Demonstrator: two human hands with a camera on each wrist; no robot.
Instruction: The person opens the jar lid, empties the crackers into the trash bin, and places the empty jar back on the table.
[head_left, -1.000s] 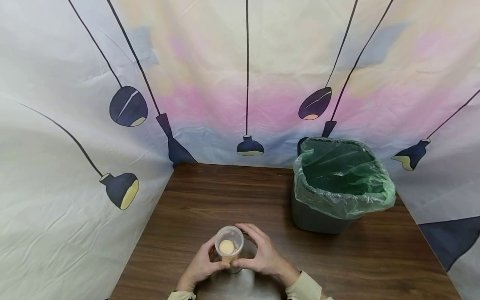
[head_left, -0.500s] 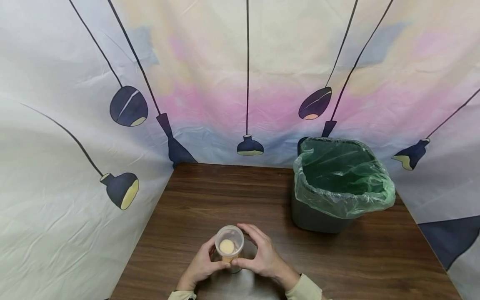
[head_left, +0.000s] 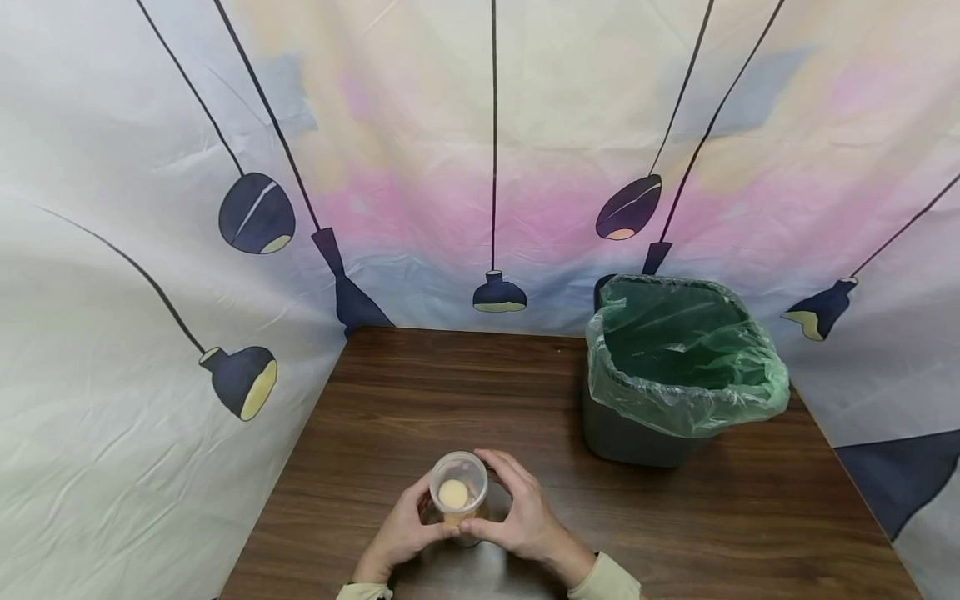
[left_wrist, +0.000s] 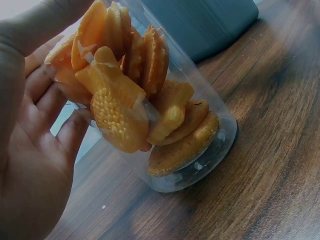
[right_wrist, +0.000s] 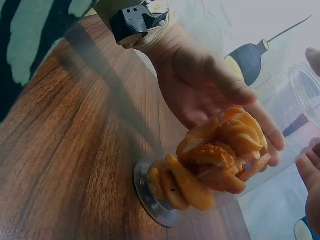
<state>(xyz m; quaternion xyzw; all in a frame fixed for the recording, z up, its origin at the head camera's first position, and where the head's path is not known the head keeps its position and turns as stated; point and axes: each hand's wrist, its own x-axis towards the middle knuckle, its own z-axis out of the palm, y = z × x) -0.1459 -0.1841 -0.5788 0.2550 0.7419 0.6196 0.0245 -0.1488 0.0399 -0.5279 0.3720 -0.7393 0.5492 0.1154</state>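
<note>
A clear plastic jar (head_left: pixel 463 468) stands on the table near its front edge, between both hands. Golden-brown cookies (left_wrist: pixel 120 120) of mixed shapes fill part of it, and a pale round cookie (head_left: pixel 453 493) shows through its top. The left hand (head_left: pixel 402 527) curls round the jar's left side, thumb across the front. From the other side the right hand (head_left: pixel 527 510) holds the jar near the rim, index finger behind and thumb in front. In the right wrist view the left palm (right_wrist: pixel 192 82) lies along the jar wall, while only the right fingertips (right_wrist: pixel 311 167) show.
A dark grey trash bin (head_left: pixel 637 433) with a green plastic liner (head_left: pixel 690 408) stands at the back right of the wooden table (head_left: pixel 450 375). Behind hangs a cloth backdrop (head_left: pixel 420 125) printed with lamps. A small black device (right_wrist: pixel 132 27) sits on the left wrist.
The right thumb has slid slightly left across the front of the jar, and the right hand has shifted a little with it. The jar and left hand look unmoved.
</note>
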